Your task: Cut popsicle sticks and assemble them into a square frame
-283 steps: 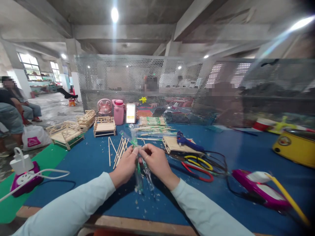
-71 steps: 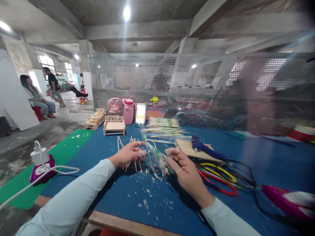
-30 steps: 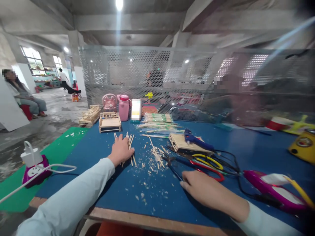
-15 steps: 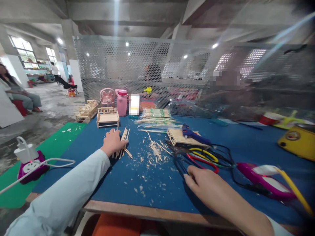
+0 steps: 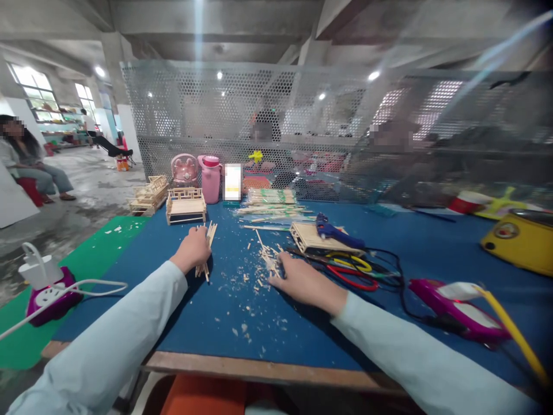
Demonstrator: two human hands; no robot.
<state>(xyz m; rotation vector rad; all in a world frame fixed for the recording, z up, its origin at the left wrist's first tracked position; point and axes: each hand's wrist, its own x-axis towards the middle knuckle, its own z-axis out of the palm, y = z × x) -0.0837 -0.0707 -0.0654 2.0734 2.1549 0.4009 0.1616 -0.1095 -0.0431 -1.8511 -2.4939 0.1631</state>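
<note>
Already, the left hand curls over a loose bunch of thin sticks, its grip directly above their middle; the fingers bend down around them, but their tips are hidden, so I cannot tell whether they clamp the wood. The bunch pokes out on the far side of this grip and again on the near side, toward the wearer. The right hand has its grip apart, thumb away from fingers, low beside a scatter of cut pieces that lies between the two hands, nearest the right fingertips.

The sticks are pale, straight and slender, nearly parallel above the left grip and slightly splayed below it. The cut pieces are the same pale wood, short and mixed, with whitish flakes strewn over the blue tabletop nearer the wearer.

Just beyond the right grip is a low slatted wooden frame with a blue glue gun resting on it; a red handle and a yellow handle lie to the grip's right, among dark cables. Beyond the left grip stands a small railed wooden bed, and behind that a pink bottle. Farther out, between both grips, lie stick bundles in clear, green-marked wrapping. Well right of the right grip is a purple power strip.
</note>
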